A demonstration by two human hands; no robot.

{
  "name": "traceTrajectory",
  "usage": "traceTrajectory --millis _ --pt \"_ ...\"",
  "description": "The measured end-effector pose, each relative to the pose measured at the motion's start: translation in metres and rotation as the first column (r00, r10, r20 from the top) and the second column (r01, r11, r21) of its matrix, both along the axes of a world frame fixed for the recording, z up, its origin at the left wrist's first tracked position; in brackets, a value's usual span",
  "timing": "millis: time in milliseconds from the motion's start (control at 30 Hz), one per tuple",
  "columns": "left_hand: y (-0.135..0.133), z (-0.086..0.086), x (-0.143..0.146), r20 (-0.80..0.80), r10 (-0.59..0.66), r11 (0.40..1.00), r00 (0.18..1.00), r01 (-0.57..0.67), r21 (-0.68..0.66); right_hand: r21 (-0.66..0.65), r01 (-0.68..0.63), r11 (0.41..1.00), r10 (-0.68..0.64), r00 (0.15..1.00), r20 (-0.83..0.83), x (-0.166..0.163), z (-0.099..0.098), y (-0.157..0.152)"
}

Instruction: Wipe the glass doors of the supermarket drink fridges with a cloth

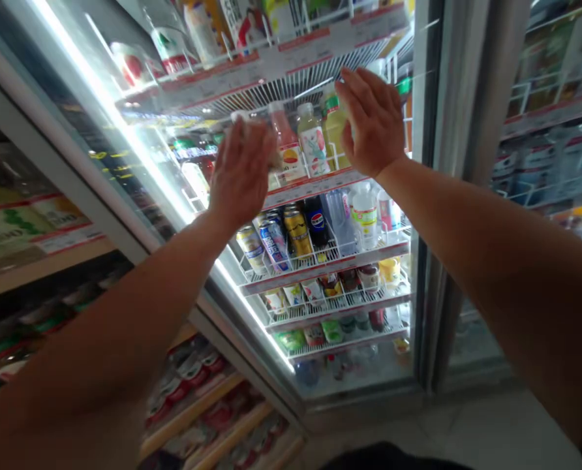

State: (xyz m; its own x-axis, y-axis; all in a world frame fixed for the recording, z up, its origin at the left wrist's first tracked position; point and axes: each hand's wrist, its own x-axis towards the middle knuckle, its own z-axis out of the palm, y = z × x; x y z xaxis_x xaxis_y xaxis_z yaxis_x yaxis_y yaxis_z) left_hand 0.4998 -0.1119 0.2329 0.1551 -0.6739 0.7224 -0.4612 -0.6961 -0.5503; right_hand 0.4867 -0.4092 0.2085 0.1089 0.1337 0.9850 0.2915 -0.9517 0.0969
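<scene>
Both arms reach up toward a lit drinks cooler. My left hand (243,166) is blurred, its fingers stretched upward, in front of the left part of the second shelf. It hides some bottles there, and I see nothing held in it. My right hand (372,117) is raised at the right of that shelf with its fingers extended and nothing in them. Nearest to it stands a yellow bottle with a green cap (335,124). Between the hands are a clear bottle with a fruit label (313,140) and a pink drink bottle (287,147). Contact with any bottle cannot be made out.
Lower shelves hold a gold can (297,232), a dark Pepsi bottle (316,222) and several cups. Above the hands runs a shelf edge with price labels (291,55). A metal door frame (432,196) stands at right, and stocked wooden shelves (193,414) at lower left.
</scene>
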Motion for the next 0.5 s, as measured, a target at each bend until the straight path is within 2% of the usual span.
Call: traceTrajectory --millis 67,100,133,200,233,300,367,433,500 --pt "0.003 0.001 -0.004 -0.126 0.013 0.988 0.992 0.007 0.157 -0.015 -0.009 1.0 0.009 1.0 -0.003 0.0 0.0 -0.001" --pt "0.01 0.008 -0.002 -0.13 0.009 0.985 0.991 0.013 0.171 -0.015 -0.026 1.0 0.026 1.0 -0.009 0.001 -0.001 -0.002" --pt "0.019 0.017 0.003 -0.09 -0.007 0.99 0.996 0.02 0.138 -0.01 -0.044 0.999 0.044 0.999 -0.009 0.001 -0.001 -0.002" --pt "0.039 0.032 0.014 0.077 -0.061 0.998 0.995 0.063 -0.024 -0.013 -0.05 0.999 0.05 0.999 0.006 0.003 -0.001 -0.003" --pt "0.048 0.035 0.019 0.172 -0.082 0.988 0.982 0.103 -0.113 -0.023 -0.036 0.999 0.037 0.999 0.022 0.003 -0.002 -0.003" --pt "0.059 0.026 0.023 0.273 -0.093 0.969 0.957 0.149 -0.195 -0.042 0.003 0.999 0.0 0.998 0.066 0.004 -0.003 -0.003" --pt "0.062 0.008 0.018 0.218 -0.102 0.986 0.971 0.128 -0.11 -0.05 0.033 0.998 -0.028 0.994 0.101 0.005 -0.004 -0.002" --pt "0.064 -0.007 0.01 0.05 -0.072 0.993 0.996 0.067 0.094 -0.046 0.058 0.997 -0.052 0.991 0.125 0.005 -0.005 -0.002" --pt "0.071 -0.007 0.006 -0.046 -0.022 0.973 0.999 0.032 0.228 -0.063 0.081 0.995 -0.072 0.988 0.14 0.004 -0.005 -0.003"
